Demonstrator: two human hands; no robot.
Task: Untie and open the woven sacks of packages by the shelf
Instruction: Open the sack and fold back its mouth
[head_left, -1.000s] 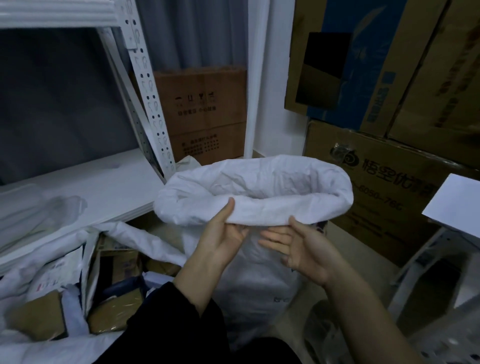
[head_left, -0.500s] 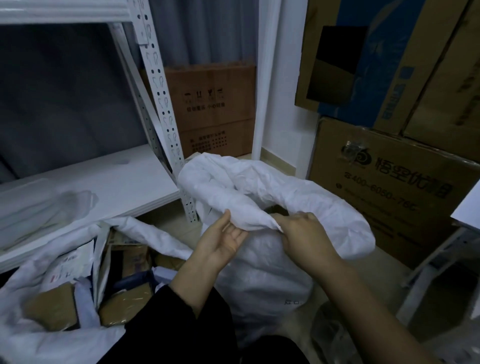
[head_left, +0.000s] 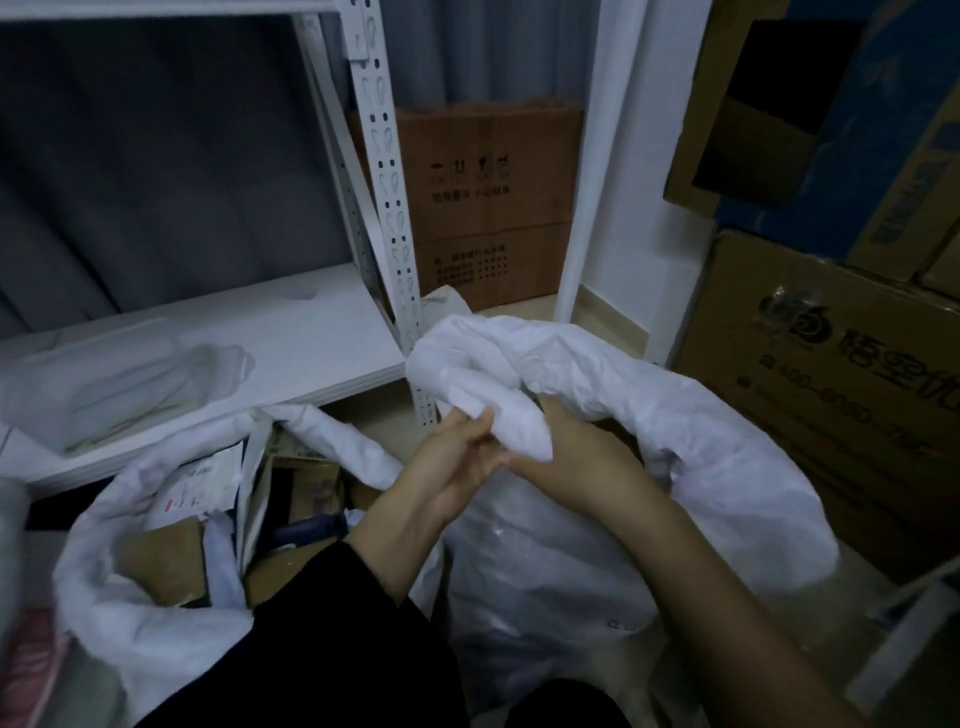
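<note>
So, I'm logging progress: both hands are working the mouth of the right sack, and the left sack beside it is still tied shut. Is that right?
Not quite. The head view shows the left sack already open, with packages visible inside. The rest holds: the left hand and right hand both grip the bunched mouth of the right sack.

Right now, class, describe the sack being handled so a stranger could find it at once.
Start at the white metal shelf. Two white woven sacks sit before it; take the right sack, by the stacked cardboard boxes. Both hands grip its rolled rim, while the left sack gapes open, showing parcels.
</note>
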